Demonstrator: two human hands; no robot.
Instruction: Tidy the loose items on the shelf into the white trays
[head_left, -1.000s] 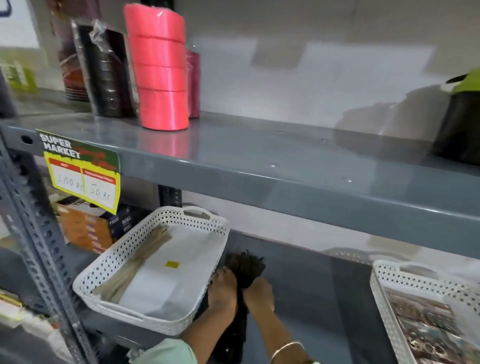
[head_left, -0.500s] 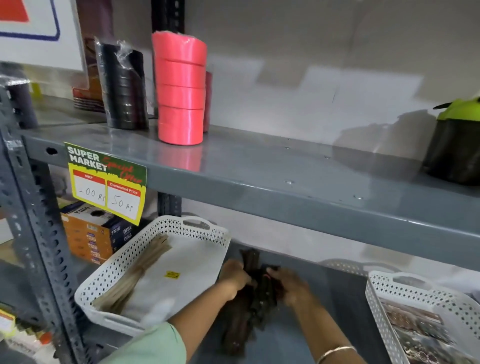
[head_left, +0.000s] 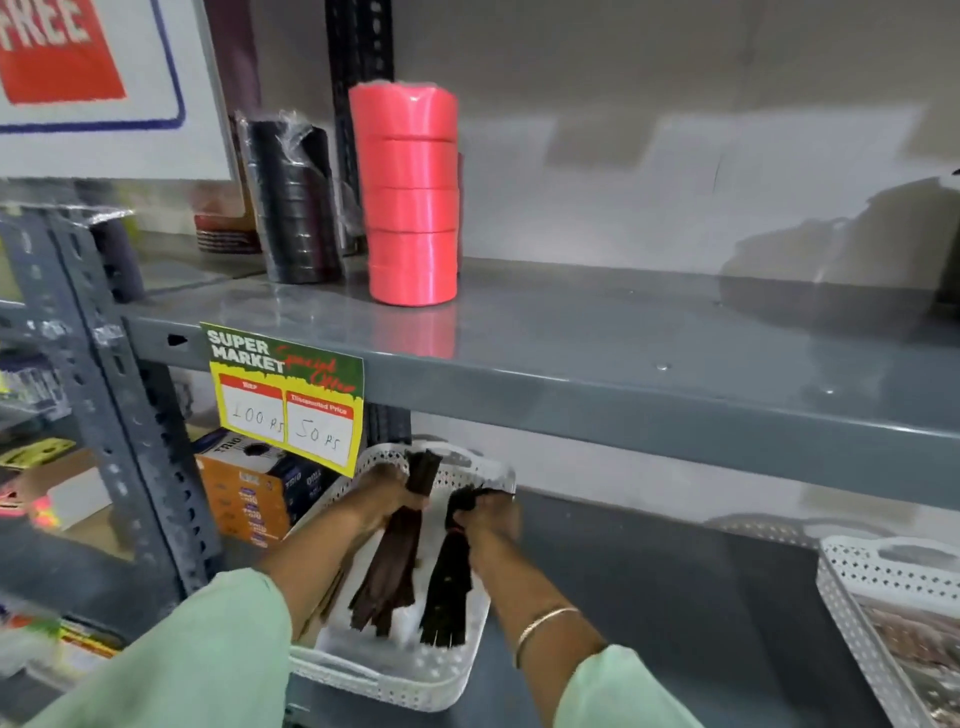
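I've moved both bundles over the tray (head_left: 395, 680): left hand (head_left: 384, 491) clutches the brown bundle (head_left: 392, 561), right hand (head_left: 488, 512) the black bundle (head_left: 449, 587).

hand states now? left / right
Left hand: closed on the brown bundle.
Right hand: closed on the black bundle.

Grey steel shelving (head_left: 649, 358) against a pale wall (head_left: 675, 104).
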